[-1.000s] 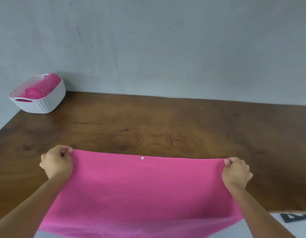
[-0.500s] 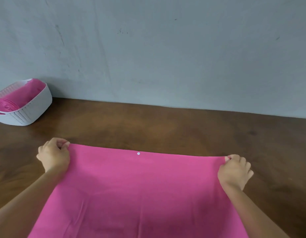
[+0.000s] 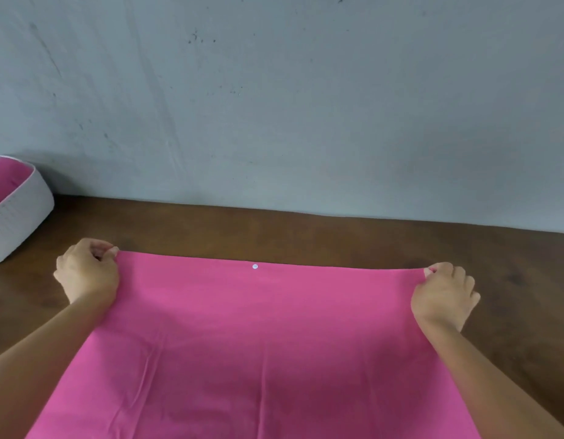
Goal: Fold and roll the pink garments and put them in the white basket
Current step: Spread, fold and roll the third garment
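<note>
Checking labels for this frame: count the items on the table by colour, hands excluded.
Pink: 2, the spread garment and the fabric in the white basket
White: 1, the white basket
Total: 3

The garment (image 3: 258, 343) lies spread flat on the desk (image 3: 306, 236), covering the near middle and running off the near edge of view. Its far edge runs left to right across the desk, with a small stud (image 3: 255, 266) sitting just inside that edge near the middle. The left grip (image 3: 87, 274) pinches the far left corner and the right grip (image 3: 444, 294) pinches the far right corner. The basket (image 3: 21, 213) stands at the far left of the desk, well apart from the garment, with another cloth (image 3: 5, 182) inside it. The wall (image 3: 274, 106) rises behind the desk.
</note>
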